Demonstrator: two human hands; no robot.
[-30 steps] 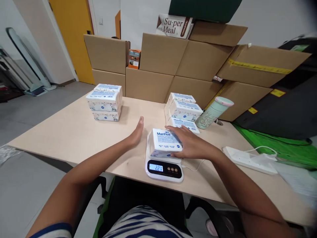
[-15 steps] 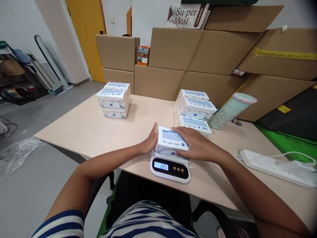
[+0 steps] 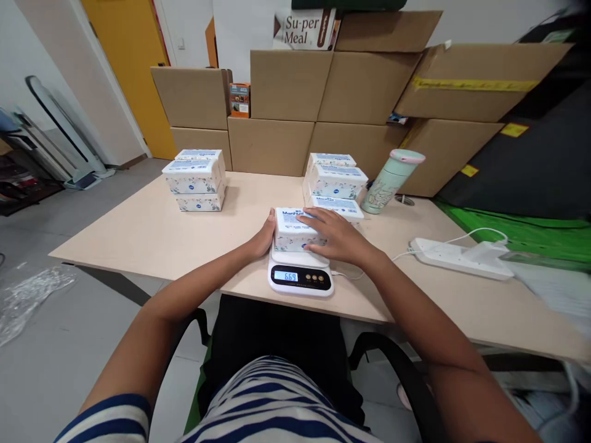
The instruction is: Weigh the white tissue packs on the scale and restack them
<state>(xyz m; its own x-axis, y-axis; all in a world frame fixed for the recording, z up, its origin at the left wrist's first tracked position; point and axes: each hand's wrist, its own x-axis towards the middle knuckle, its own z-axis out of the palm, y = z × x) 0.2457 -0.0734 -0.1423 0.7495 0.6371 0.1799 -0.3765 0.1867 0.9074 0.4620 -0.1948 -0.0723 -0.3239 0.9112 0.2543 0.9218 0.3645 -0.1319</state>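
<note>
The tissue pack (image 3: 289, 229) sits on the scale (image 3: 300, 278) at the desk's (image 3: 138, 234) near edge, left hand (image 3: 264, 237) pressed to its end, right hand (image 3: 331, 235) spread over its top, together holding it; I'd ease that downward pressure.

Hands: two, the left hand (image 3: 264, 237) and the right hand (image 3: 330, 237).
Scale (image 3: 300, 277): one.
Packs: seven that show in all.
Pack on the scale (image 3: 290, 224): one.
Left pile (image 3: 194, 178): three packs that show.
Right pile (image 3: 335, 181): three packs that show.
Bottle (image 3: 390, 181): one.
Power strip (image 3: 455, 255): one.
Big brown boxes (image 3: 289, 83): nine that I can count, piled behind the table.
Small orange box (image 3: 239, 99): one.
Su-per Meal box (image 3: 302, 29): one.
Table (image 3: 138, 234): one.
Yellow door (image 3: 133, 61): one.
Chair (image 3: 397, 369): one.
</note>
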